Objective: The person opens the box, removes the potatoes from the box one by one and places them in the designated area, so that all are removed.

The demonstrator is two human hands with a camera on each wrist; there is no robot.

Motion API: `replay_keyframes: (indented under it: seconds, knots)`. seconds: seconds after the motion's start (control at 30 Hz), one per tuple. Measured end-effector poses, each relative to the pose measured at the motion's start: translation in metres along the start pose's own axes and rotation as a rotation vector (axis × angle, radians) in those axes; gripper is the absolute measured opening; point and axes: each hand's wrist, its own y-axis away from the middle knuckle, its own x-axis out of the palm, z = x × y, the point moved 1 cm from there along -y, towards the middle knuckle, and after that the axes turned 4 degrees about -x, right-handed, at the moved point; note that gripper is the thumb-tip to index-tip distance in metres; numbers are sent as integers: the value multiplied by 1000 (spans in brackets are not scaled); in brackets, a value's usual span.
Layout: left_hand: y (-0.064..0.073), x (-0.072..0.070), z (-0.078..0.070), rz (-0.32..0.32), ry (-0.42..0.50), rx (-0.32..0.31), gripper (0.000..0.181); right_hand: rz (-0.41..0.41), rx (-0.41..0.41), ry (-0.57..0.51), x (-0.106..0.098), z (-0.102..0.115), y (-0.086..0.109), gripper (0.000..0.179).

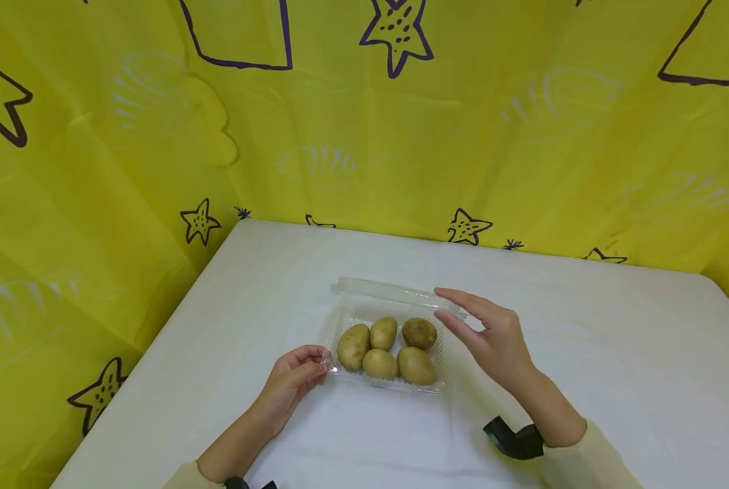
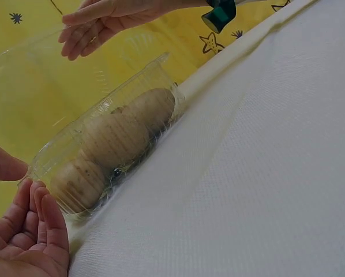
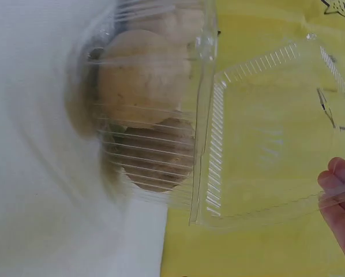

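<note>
A clear plastic clamshell box [image 1: 384, 385] stands on the table with several potatoes [image 1: 416, 365] inside. Its hinged lid [image 1: 385, 292] is raised at the far side. At the box's near left corner, my left hand [image 1: 297, 377] pinches the rim between thumb and fingers, also seen up close in the left wrist view. My right hand [image 1: 492, 333] holds the raised lid near its right end, thumb on the near side and fingers on the far side. In the right wrist view, the fingertips [image 3: 337, 182] meet the lid's edge; part of this hand is cut off.
A white cloth covers the table [image 1: 266, 285]. Behind it and to the left hangs a yellow curtain [image 1: 340, 122] with drawn stars. A dark band [image 1: 513, 440] is worn on the right wrist.
</note>
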Motion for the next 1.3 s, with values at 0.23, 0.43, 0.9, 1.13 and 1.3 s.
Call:
replay_keyframes:
  seconds: [0.23, 0.43, 0.9, 1.13, 1.3]
  knots:
    - [-2, 1, -1, 11, -9, 4, 14, -136, 314, -174, 1, -7, -17, 23]
    - [-3, 2, -2, 15, -9, 6, 15, -175, 383, -213, 1, -10, -25, 19]
    - [-3, 1, -1, 0, 7, -1, 14, -142, 460, -344, 8, -38, -16, 22]
    - [-2, 1, -1, 9, 6, 1, 14, -134, 499, -376, 12, -44, -11, 24]
    - [-1, 1, -1, 4, 4, -3, 15, -109, 506, -368, 15, -48, -7, 24]
